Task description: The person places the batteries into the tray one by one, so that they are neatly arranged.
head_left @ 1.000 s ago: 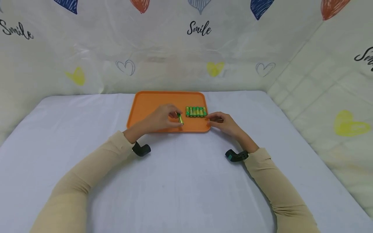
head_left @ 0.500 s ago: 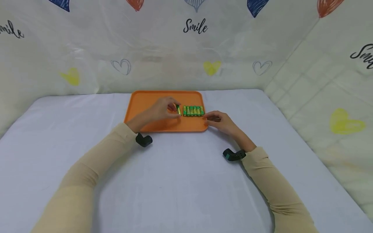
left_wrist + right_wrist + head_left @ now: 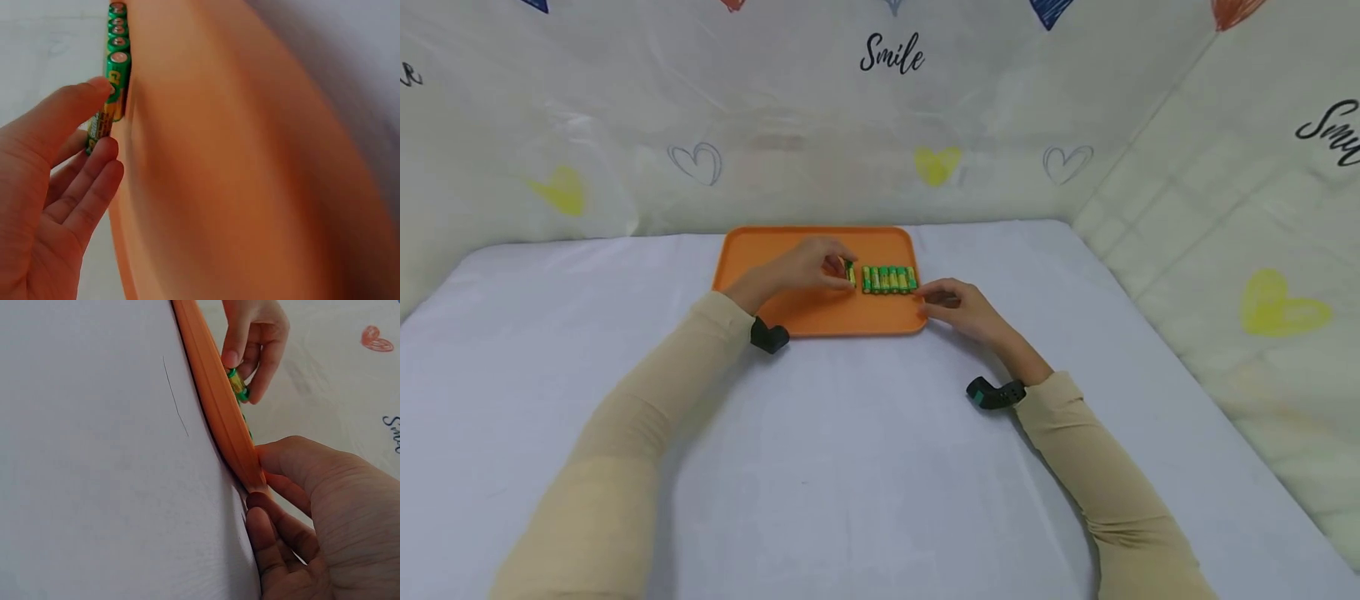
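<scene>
In the head view my left hand (image 3: 808,267) pinches one green-and-gold battery (image 3: 851,274) upright between thumb and fingertips, just left of a row of several matching batteries (image 3: 889,280). They stand side by side on an orange tray (image 3: 850,325). In the left wrist view the held battery (image 3: 100,125) overlaps the near end of the row. My right hand (image 3: 961,308) is at the tray's right side; the right wrist view has its thumb on the inner side of the rim (image 3: 250,464) and its fingers against the outer side, gripping the edge.
The tray lies near the far edge of a table with a white cloth (image 3: 865,467). Behind it rises a pale wall covering (image 3: 805,125) printed with hearts and lettering. Each wrist bears a black camera (image 3: 769,336).
My left hand has moved away and left with its battery, which now stands straighter and level with the row. My right hand keeps its place at the tray's edge. The head view has shifted.
</scene>
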